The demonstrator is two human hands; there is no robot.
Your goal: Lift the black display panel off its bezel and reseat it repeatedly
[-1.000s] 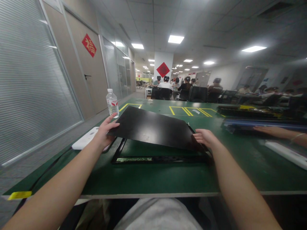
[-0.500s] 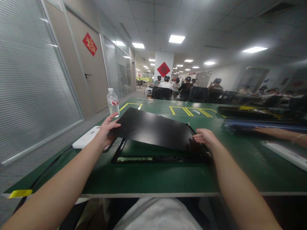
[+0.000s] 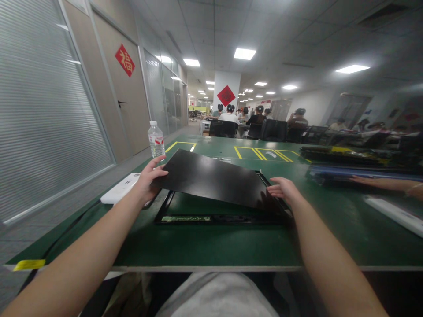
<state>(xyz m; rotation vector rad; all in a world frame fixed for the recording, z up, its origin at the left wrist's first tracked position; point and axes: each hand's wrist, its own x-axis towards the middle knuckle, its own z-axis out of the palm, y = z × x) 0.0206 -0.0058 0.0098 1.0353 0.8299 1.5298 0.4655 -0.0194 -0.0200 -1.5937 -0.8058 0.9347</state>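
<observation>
A thin, glossy black panel (image 3: 211, 178) is tilted above a black rectangular frame (image 3: 244, 219) on the green table. Its left end is raised and its right end is low, close to the frame. My left hand (image 3: 148, 180) grips the raised left end, thumb on top and the other fingers partly hidden. At the low end is my right hand (image 3: 284, 191), fingers together against the panel's right edge, beside the frame's side; its thumb is hidden. A green circuit strip (image 3: 187, 219) shows along the frame's near side.
A water bottle (image 3: 156, 140) stands beyond my left hand, with a white device (image 3: 120, 189) nearby. At right, another person's hand (image 3: 370, 181) rests by a bluish flat stack (image 3: 333, 172). A white bar-shaped object (image 3: 396, 213) lies nearer. Yellow tape (image 3: 256, 153) marks the table's far side.
Almost nothing differs. The whole view has shifted very slightly, while both my hands and the tilted panel keep the same positions.
</observation>
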